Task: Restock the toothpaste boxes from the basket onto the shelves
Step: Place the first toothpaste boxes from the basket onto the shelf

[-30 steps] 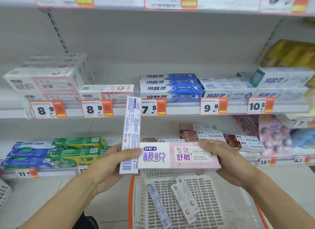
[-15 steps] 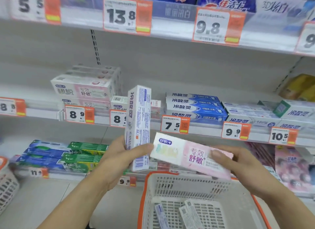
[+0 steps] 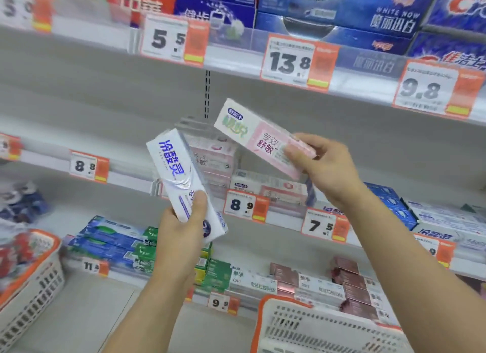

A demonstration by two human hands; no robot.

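The left hand (image 3: 181, 237) grips a white box (image 3: 181, 174) with blue Chinese letters. The right hand (image 3: 326, 168) pinches a pink-and-white box (image 3: 252, 134) reading "专效舒敏", both tilted before the shelves (image 3: 131, 179).

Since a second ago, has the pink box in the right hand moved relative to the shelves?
Yes. The pink box in the right hand has risen from below the 7.5 price tag to above it and tilted.

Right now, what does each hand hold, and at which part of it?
The left hand grips the white box at its lower end. The right hand pinches the pink box at its right end.
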